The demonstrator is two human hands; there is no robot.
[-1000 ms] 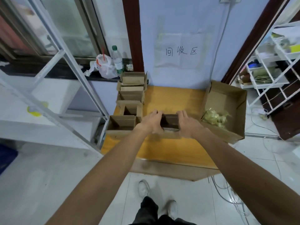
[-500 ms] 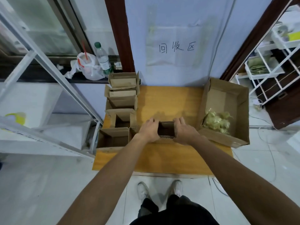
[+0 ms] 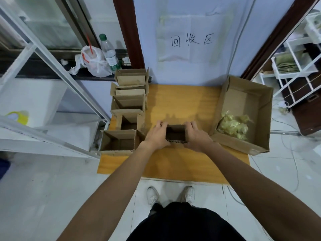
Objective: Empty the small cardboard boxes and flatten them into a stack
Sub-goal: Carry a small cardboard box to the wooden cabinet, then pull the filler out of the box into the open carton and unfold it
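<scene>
On the head view, the small box (image 3: 175, 134) stands open on the tabletop (image 3: 184, 100), bare wood behind it, other boxes (image 3: 129, 101) lining the left edge, a large carton (image 3: 250, 94) at the right. Your left hand (image 3: 157, 135) and right hand (image 3: 196, 137) clasp its sides, each grip curled over the rim.
</scene>
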